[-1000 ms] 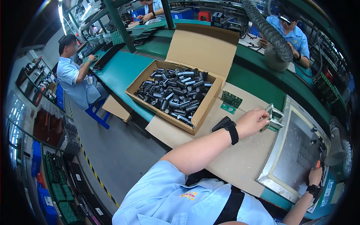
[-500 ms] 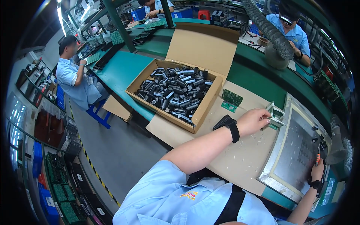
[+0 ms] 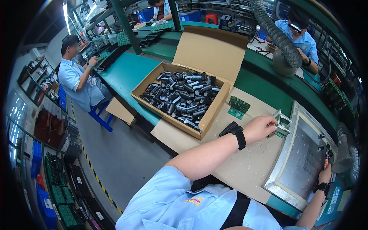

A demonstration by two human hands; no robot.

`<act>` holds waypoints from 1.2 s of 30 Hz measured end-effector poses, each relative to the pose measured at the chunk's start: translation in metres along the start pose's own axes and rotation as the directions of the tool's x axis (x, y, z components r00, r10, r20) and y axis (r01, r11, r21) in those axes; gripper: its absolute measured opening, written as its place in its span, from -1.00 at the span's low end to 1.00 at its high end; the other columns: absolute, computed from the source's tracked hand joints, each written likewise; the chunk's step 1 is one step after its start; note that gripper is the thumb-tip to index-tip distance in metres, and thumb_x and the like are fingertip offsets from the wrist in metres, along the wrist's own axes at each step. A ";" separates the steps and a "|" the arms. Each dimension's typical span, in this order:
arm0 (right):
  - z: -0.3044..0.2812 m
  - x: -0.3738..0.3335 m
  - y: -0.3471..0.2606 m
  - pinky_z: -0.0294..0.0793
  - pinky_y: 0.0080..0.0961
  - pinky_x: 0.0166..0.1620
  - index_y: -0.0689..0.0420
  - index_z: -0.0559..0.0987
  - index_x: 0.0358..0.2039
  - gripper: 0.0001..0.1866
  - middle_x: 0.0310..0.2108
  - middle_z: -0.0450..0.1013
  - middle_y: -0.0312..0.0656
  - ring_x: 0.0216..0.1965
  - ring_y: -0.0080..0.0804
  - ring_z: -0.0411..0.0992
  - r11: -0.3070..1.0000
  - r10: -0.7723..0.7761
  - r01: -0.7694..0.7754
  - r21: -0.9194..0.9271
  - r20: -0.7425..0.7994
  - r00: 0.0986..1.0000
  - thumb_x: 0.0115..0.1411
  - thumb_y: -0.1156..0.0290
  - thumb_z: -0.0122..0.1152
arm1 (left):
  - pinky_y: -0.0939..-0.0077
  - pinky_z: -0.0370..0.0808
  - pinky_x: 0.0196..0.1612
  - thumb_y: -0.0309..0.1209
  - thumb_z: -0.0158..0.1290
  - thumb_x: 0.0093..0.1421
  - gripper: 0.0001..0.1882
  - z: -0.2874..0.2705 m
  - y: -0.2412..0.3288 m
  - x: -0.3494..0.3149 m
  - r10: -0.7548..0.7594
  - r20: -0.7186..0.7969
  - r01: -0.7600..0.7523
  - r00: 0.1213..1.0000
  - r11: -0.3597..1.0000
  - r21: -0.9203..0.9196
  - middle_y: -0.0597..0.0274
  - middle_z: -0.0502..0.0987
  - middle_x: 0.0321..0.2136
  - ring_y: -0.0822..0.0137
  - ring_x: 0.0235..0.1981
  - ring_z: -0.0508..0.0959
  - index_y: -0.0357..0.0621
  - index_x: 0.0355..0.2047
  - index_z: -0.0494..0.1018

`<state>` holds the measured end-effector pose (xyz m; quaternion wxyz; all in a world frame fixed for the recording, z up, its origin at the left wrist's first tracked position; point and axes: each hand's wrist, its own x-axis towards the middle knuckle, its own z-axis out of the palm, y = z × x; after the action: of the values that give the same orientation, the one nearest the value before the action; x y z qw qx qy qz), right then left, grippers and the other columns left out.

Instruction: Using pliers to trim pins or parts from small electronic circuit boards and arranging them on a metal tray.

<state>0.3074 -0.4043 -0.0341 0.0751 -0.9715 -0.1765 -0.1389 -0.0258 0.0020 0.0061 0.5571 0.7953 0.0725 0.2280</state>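
Observation:
My left hand (image 3: 263, 128) is closed, its fingertips pinching the left side of a small pale bracket (image 3: 284, 122) that stands upright on the brown cardboard sheet. A strip of green circuit board (image 3: 280, 134) shows at the bracket's foot. My right hand (image 3: 325, 174), at the right edge of a metal-framed plate (image 3: 303, 163), is closed around an orange-handled hand tool (image 3: 326, 163); its tip is too small to identify. Loose black capacitors (image 3: 321, 136) lie on the plate near that tool. Two green circuit boards (image 3: 239, 103) are beside my left hand, one tilted up.
An open cardboard box (image 3: 200, 132) full of black capacitors stands left of my left hand. Wire clippings lie scattered over the cardboard sheet (image 3: 245, 161). A grey flexible duct (image 3: 268, 27) hangs at the back right. Co-workers sit at the left (image 3: 73, 73), the back and the far right.
The view has shifted slightly. My left hand stays at the bracket. My right hand, with the orange-handled tool, sits slightly lower at the plate's edge.

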 end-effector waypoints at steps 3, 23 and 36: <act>-0.011 -0.009 -0.018 0.34 -0.20 -0.10 0.18 0.33 -0.05 -0.60 -0.21 0.40 0.12 -0.13 0.10 0.36 0.999 -0.002 0.001 0.038 0.009 1.000 0.04 0.65 -0.09 | 0.48 0.43 -0.21 -0.40 0.00 0.15 -0.77 -0.002 0.002 -0.001 -0.011 -0.016 0.012 1.000 1.000 0.016 0.11 0.48 -0.34 0.31 -0.31 0.49 -0.27 -0.22 0.42; -0.123 -0.106 -0.316 0.42 -0.66 -0.25 0.24 0.35 -0.06 -0.62 -0.27 0.39 -0.26 -0.32 -0.52 0.42 0.161 -0.652 -0.306 0.938 0.334 0.680 0.08 0.46 0.07 | 0.39 0.41 -0.15 -0.48 0.15 -0.02 -0.68 0.009 0.022 -0.008 0.303 0.032 -0.304 0.952 0.951 0.058 0.15 0.48 -0.30 0.22 -0.24 0.49 -0.18 -0.22 0.40; -0.094 -0.095 -0.314 0.38 -0.53 -0.12 0.27 0.24 0.06 -0.53 -0.07 0.36 -0.08 -0.18 -0.37 0.42 -0.105 -0.587 -0.410 0.906 0.276 0.761 0.10 0.51 -0.02 | 0.56 0.45 -0.20 -0.61 -0.03 0.13 -0.68 0.013 0.012 0.005 -0.060 0.037 0.070 0.997 0.791 -0.608 0.15 0.46 -0.28 0.42 -0.30 0.50 -0.28 -0.08 0.24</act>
<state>0.0854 -0.1626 0.0576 0.6917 -0.5392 -0.3043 0.3719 -0.0174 -0.0117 0.0148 0.7914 0.5725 0.0183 0.2136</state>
